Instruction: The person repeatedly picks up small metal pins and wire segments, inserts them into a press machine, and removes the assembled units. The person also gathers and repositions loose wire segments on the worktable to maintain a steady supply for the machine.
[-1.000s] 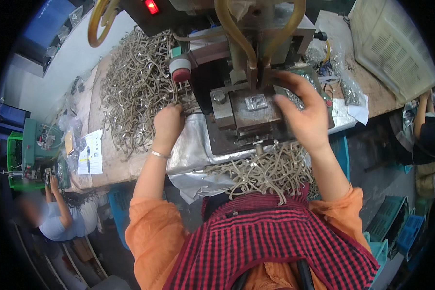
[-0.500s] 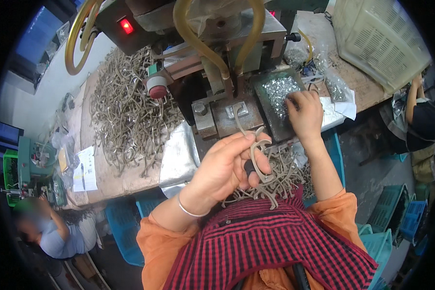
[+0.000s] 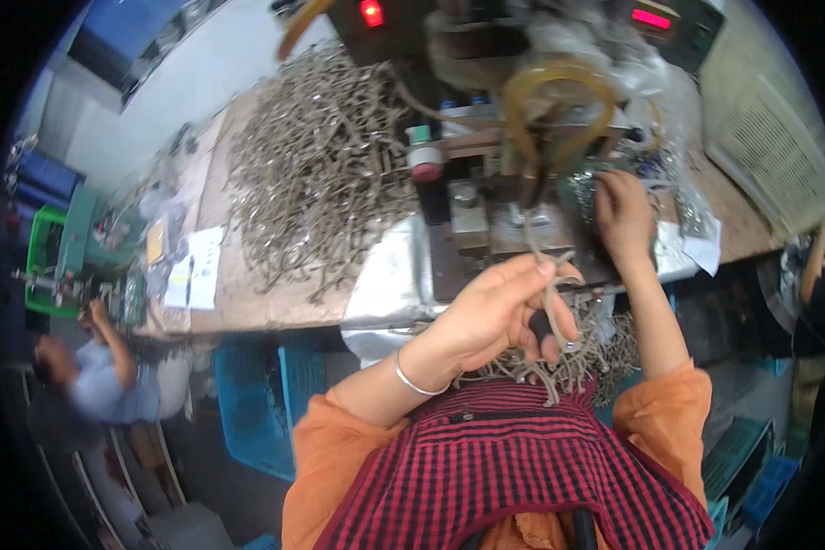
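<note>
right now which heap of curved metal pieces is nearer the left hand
The smaller heap by the checked apron, just below the left hand in view; the larger heap lies farther off, on the table.

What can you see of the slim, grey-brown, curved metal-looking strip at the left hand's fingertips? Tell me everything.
The slim, grey-brown, curved strip looks like dull metal. The left hand pinches its near end between thumb and forefinger. Its far end points away from the person, toward a small, silvery, metal-looking block; blur hides whether they touch. A similar curved length shows lower in the same hand; whether it joins the strip cannot be made out.
</note>
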The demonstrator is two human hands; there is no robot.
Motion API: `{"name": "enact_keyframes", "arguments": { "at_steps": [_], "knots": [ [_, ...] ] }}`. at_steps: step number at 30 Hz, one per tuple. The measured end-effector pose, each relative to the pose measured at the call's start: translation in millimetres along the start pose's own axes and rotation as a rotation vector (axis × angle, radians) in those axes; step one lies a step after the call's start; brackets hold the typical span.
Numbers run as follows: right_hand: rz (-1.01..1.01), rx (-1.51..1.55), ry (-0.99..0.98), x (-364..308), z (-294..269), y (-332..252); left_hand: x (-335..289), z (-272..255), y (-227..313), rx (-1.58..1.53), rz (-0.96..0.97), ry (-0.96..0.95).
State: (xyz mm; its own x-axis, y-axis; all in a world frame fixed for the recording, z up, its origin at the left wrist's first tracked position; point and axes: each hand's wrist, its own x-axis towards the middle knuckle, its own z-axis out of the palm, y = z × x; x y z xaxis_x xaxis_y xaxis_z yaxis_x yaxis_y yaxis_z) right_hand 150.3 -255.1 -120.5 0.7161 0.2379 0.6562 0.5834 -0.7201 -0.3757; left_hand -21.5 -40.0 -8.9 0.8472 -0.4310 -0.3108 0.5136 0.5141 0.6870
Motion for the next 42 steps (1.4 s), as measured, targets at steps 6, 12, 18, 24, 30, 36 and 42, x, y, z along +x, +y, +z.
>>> {"name": "enact_keyframes", "arguments": {
  "at_steps": [6, 12, 18, 24, 30, 36, 42],
  "knots": [
    [0.342, 0.339, -0.022, -21.1, -48.9, 3.4, -49.3, -76.0, 9.9, 0.919, 0.751, 0.750],
    [0.403, 0.403, -0.074, -8.3, -38.4, -20.8, -9.2, -181.7, 69.7, 1.957, 0.479, 1.269],
    [0.566, 0.340, -0.041, -36.8, -62.2, -23.9, 6.6, -232.8, 61.6, 1.777, 0.136, 1.398],
    [0.493, 0.375, 0.085, -60.3, -86.6, -21.2, -32.5, -254.1, 61.3, 1.531, 0.711, 1.234],
    [0.097, 0.587, -0.043, 22.4, -61.7, -95.0, -13.2, -210.6, 40.0, 0.608, 0.963, 0.866],
    [0.409, 1.065, -0.087, 22.2, -31.4, -119.6, -13.9, -150.9, 16.1, 0.468, 1.081, 0.797],
    [0.388, 1.192, -0.133, 26.3, -41.8, -140.9, -33.0, -26.2, 73.7, 0.887, 1.435, 0.287]
  ]
}}
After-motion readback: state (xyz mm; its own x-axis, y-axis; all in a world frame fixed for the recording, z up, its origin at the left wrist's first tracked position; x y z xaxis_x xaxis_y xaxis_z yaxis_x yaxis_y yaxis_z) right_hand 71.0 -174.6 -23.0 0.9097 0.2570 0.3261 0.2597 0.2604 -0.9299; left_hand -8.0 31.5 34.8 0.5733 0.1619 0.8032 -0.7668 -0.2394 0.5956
